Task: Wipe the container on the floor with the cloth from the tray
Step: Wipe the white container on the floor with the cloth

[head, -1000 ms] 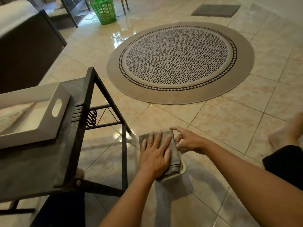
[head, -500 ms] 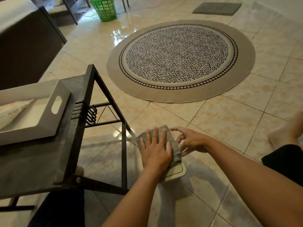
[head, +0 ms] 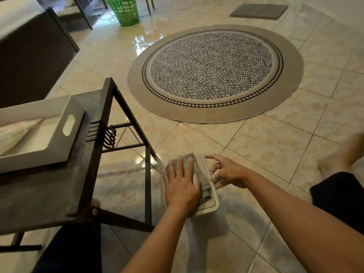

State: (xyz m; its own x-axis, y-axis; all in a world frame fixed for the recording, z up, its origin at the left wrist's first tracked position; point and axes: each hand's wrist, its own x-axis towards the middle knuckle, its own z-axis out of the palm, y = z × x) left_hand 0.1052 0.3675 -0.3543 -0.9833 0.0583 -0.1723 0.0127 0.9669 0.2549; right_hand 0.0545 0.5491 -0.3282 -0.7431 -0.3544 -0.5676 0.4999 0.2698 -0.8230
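A small cream container (head: 212,198) with a flat lid sits on the tiled floor by the black table's leg. A folded grey cloth (head: 199,172) lies on its lid. My left hand (head: 182,186) presses flat on the cloth, fingers spread, covering most of the lid. My right hand (head: 226,172) rests against the container's right edge with thumb and fingertips, fingers apart. The white tray (head: 59,152) stands on the table at the left; a pale packet lies in it.
A black metal-framed table (head: 82,184) stands at the left, its leg close to the container. A round patterned rug (head: 214,71) lies ahead, a green basket (head: 125,10) and a grey mat (head: 259,11) beyond. A bare foot (head: 340,154) is at the right.
My left hand has slid the cloth to the left across the lid, baring more of the lid's right side. My right hand stays at the container's right edge.
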